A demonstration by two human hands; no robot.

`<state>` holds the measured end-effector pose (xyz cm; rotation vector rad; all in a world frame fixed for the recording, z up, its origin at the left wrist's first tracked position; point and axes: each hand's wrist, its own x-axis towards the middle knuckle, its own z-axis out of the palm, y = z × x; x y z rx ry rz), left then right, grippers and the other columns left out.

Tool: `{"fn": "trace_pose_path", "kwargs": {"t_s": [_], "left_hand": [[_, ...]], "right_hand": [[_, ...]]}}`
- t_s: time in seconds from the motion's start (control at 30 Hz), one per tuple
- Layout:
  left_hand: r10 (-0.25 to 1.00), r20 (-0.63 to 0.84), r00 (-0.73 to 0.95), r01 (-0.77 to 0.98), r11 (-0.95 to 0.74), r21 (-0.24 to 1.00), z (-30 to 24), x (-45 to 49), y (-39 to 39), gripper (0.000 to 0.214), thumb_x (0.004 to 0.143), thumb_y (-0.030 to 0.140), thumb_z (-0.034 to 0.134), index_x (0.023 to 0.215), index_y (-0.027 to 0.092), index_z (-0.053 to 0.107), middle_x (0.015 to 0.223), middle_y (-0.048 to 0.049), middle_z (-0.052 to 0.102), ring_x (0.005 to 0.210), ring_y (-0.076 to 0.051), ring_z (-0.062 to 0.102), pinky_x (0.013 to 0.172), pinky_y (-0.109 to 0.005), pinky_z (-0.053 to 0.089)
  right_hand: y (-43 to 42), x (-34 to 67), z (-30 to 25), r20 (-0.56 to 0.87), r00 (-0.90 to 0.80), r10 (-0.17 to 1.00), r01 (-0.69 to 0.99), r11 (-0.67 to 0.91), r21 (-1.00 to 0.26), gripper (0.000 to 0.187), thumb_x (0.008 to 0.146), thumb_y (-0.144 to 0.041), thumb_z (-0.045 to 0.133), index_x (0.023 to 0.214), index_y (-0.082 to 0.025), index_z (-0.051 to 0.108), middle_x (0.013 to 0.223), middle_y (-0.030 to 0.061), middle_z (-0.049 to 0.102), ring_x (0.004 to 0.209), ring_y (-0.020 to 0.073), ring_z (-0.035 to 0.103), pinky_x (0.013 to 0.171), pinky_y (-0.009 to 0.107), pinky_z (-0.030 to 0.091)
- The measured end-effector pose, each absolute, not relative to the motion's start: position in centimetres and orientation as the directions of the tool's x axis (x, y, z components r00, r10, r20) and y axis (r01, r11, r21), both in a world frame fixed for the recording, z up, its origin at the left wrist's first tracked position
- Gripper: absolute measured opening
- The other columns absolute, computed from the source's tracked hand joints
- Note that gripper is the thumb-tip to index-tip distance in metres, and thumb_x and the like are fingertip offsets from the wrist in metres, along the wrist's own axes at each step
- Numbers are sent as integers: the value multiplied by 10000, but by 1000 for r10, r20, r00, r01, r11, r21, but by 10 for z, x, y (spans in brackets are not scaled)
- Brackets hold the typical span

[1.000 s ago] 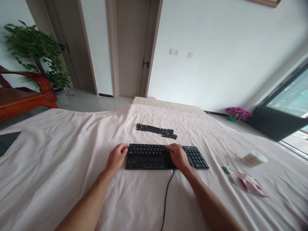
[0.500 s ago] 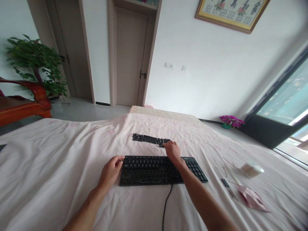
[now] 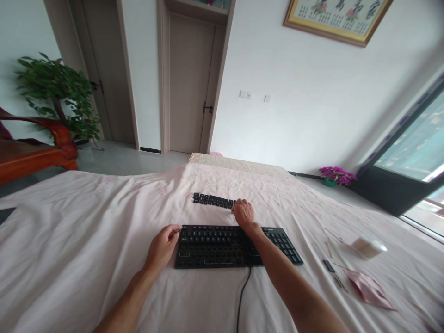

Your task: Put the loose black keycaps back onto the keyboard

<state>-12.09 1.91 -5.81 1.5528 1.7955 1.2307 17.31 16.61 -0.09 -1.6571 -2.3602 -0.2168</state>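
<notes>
A black keyboard (image 3: 217,252) lies on the bedsheet. Keycaps cover its upper rows and the number pad, while bare switch positions show in the lower rows. My left hand (image 3: 167,238) pinches the keyboard's upper left corner between thumb and fingers. Beyond the keyboard lie loose black keycaps (image 3: 213,200), set out in rows. Over the right end of these rows is my right hand (image 3: 244,213), its fingers curled down and closed at the keycaps; the fingertips are partly hidden. My right forearm crosses above the keyboard and covers part of it.
A black cable (image 3: 243,296) runs from the keyboard toward me. On the right of the sheet (image 3: 138,208) lie a pink cloth (image 3: 369,289), a small dark block (image 3: 329,265), thin tools (image 3: 340,282) and a clear round tub (image 3: 368,246).
My right hand has shifted slightly left along the loose keycaps and covers their right end more. My left hand stays at the keyboard corner. The view has moved slightly.
</notes>
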Motion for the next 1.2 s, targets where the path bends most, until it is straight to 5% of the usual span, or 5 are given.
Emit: {"fn": "trace_pose_path", "kwargs": {"t_s": [0.23,0.63,0.77,0.97,1.2], "left_hand": [[951,189,-245,531,-31,847,-54,-120,17,283,823,318,471,1030,227,643,1043,-28,708,944,-179,653,861,-289,477],[944,206,-256,553,-32,833,-54,-119,16,282,825,292,468,1030,221,648,1041,-27,709,933,-172,652,848,-272,479],[942,207,-263,556,-27,831,-55,-120,17,279,816,287,479,1026,229,653,1040,-22,712,921,-170,657,834,-266,485],[942,219,-255,561,-40,827,-58,-121,18,271,816,292,485,1023,234,651,1030,-16,715,926,-168,658,838,-267,484],[935,254,-249,594,-60,802,-59,-121,17,266,812,286,486,1015,234,650,1000,-12,720,906,-162,664,833,-258,488]], "right_hand": [[158,166,3,151,-338,929,931,353,-91,137,800,-327,633,876,-322,747,906,-7,712,886,170,613,811,271,378],[157,152,2,40,-333,942,937,336,-101,177,799,-247,634,929,-223,751,1022,72,696,952,207,625,754,247,409],[140,160,14,80,-362,929,919,370,-136,206,857,-296,576,983,-263,736,1054,34,679,978,185,610,778,238,407],[90,191,19,347,-401,848,791,511,-336,230,888,-310,544,1037,-264,713,1011,20,669,955,163,598,830,254,428],[48,198,-2,365,-407,837,835,503,-223,215,894,-307,558,1047,-294,708,982,20,637,924,162,562,818,264,419]]}}
